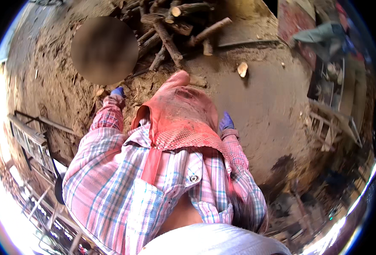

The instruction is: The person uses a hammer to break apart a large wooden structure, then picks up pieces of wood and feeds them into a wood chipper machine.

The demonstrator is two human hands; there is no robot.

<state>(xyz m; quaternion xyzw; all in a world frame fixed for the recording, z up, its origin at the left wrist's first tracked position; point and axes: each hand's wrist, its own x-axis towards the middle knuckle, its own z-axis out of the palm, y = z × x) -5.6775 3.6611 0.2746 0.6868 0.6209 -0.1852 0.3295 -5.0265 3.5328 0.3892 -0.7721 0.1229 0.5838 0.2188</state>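
My left hand (118,91), in a blue-purple glove, reaches forward beyond the checked sleeve, low over the earth floor. A small pale wood chunk (99,92) lies just left of it, but whether they touch cannot be made out. My right hand (226,121), gloved in the same colour, hangs beside my body above smooth, damp-looking ground. Its fingers are too small and foreshortened to read, and nothing shows in it. Between both arms, a dirty red-orange apron (179,106) with a mesh part bulges forward and hides the ground under it.
Ahead lies a heap of cut branches (166,38). A round blurred patch covers the ground left of it. One pale wood piece (242,69) lies at right. A wooden frame (328,125) stands far right, a metal-legged rack (35,136) at left. Another person's trousered leg (317,35) shows upper right.
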